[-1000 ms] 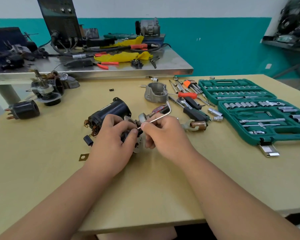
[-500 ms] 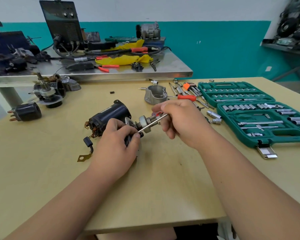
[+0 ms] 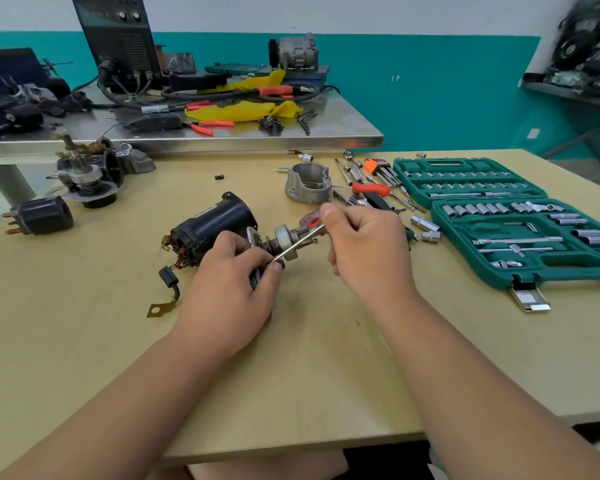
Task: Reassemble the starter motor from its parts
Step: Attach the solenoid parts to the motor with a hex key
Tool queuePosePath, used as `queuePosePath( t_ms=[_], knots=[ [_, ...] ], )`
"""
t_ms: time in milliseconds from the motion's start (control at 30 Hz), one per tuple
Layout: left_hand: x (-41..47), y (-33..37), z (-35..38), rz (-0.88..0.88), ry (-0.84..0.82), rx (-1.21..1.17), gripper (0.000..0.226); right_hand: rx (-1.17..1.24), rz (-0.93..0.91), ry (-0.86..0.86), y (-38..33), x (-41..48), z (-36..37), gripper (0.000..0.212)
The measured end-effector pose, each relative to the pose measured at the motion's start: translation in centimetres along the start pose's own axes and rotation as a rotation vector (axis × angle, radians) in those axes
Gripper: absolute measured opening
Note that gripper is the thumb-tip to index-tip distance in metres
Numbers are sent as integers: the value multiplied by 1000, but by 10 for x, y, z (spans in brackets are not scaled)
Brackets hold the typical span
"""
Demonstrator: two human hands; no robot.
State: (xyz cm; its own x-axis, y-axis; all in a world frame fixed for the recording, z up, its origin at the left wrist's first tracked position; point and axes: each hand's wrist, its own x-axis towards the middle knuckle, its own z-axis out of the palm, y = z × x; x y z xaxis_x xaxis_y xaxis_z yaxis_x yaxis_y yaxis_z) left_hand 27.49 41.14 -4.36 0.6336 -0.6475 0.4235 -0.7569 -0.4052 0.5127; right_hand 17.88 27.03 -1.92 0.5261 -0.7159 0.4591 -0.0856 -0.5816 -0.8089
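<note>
On the table point(image 3: 84, 341), the motor point(image 3: 215, 220) lies on its side near the middle, and its shaft point(image 3: 284, 239) sticks out toward the right. It looks heavy and stiff, and round enough to roll, so take it by the black case. Keep off the copper leads point(image 3: 174, 252) at the left end, which look easily bent.

Your left hand point(image 3: 229, 299) curls round the shaft end from the near side, with thumb and forefinger closed at the lower tip of the rod point(image 3: 300, 240). What sits under the palm is hidden.

Your right hand point(image 3: 368, 247) pinches the rod's upper end, fingers curled tight.

The rod is thin, smooth steel (likely slippery), so keep both ends guided. 1 slip would put its tip against the shaft.
</note>
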Motion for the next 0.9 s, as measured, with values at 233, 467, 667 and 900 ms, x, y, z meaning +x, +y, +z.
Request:
queuePosePath(
  t_ms=[233, 467, 667, 900],
  knots=[
    [7, -2, -4, -42, -31, -50, 20, 774, 278, -542, 2, 11, -20, 27],
    [7, -7, -9, -39, -64, -124, 27, 1186, 395, -833, 18, 15, -14, 27],
    [6, -10, -11, -59, -77, -142, 19, 1128, 496, -445, 8, 8, 13, 21],
    [1, -9, -9, -1, -52, -91, 15, 1250, 747, -325, -14, 10, 16, 38]
  ],
)
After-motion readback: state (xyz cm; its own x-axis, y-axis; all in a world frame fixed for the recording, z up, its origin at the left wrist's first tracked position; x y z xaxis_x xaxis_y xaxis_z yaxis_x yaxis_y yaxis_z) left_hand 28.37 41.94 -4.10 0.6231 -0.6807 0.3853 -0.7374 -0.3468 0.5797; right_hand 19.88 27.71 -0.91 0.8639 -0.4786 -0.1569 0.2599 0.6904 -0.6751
